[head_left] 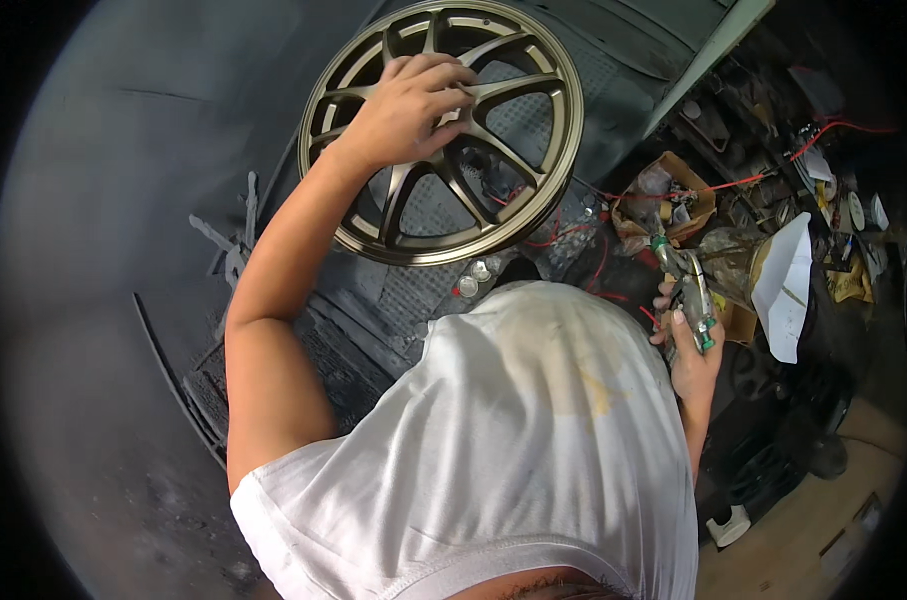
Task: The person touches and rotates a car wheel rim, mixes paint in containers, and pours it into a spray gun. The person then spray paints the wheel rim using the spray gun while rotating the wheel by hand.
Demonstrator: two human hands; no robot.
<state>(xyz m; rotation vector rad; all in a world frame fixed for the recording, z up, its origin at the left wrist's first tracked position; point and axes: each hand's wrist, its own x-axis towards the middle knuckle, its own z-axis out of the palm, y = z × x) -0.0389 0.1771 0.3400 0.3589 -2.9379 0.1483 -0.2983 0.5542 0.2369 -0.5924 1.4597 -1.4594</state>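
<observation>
A bronze multi-spoke wheel rim is raised at the top centre. My left hand grips it at the hub, fingers curled over the centre and inner spokes; what is under the palm is hidden. Low at the right, my right hand is closed around a silver spray gun with green knobs, held beside my white T-shirt and apart from the rim. A white paper piece sits just right of the gun.
A cardboard box of odds and ends and cluttered supplies line the right, crossed by a red hose. Dark grey coated walls enclose the left. Small round jars stand below the rim; grey coated sticks lean at left.
</observation>
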